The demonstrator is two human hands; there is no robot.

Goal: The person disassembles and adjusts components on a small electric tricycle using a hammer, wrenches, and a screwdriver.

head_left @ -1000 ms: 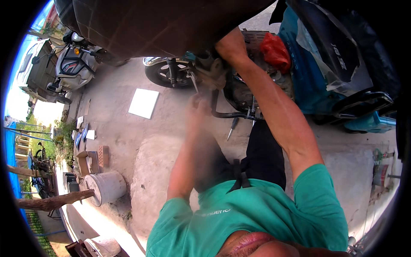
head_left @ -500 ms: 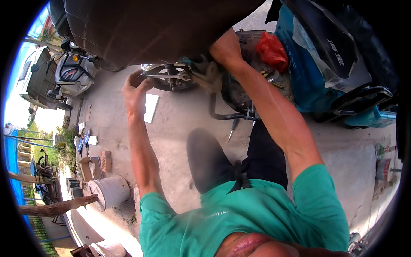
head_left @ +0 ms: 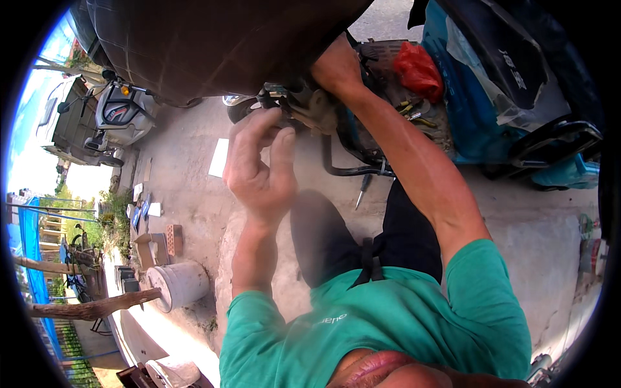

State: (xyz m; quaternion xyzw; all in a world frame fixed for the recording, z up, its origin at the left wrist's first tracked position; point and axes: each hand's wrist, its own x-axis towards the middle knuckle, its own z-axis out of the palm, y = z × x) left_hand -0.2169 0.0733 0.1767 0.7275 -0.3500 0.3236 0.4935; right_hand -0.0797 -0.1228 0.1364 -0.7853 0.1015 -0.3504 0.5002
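A dark quilted seat (head_left: pixel 213 45) fills the top of the view, above the dusty metal parts (head_left: pixel 317 110) of a vehicle. My left hand (head_left: pixel 262 165) is raised just below these parts, close to a small black piece (head_left: pixel 266 98). Its fingers are curled with the thumb apart, and I see nothing between them. My right hand (head_left: pixel 336 68) reaches in under the seat's right edge. Its fingertips are hidden there, so their grip does not show. A curved black tube (head_left: pixel 349 171) runs below the parts, with a screwdriver (head_left: pixel 363 189) on the ground beside it.
On the right, a red plastic bag (head_left: pixel 419 71) and pliers (head_left: pixel 422 119) rest beside a teal scooter (head_left: pixel 466 129). A white flat sheet (head_left: pixel 218 158) lies on the concrete. Further left are a white bucket (head_left: pixel 184 284), a brick (head_left: pixel 174 239) and a parked silver scooter (head_left: pixel 123 113).
My left hand has moved right and nearer to me. The silver wrench seen at it earlier no longer shows. My right hand stays under the seat edge, and the view has shifted slightly.
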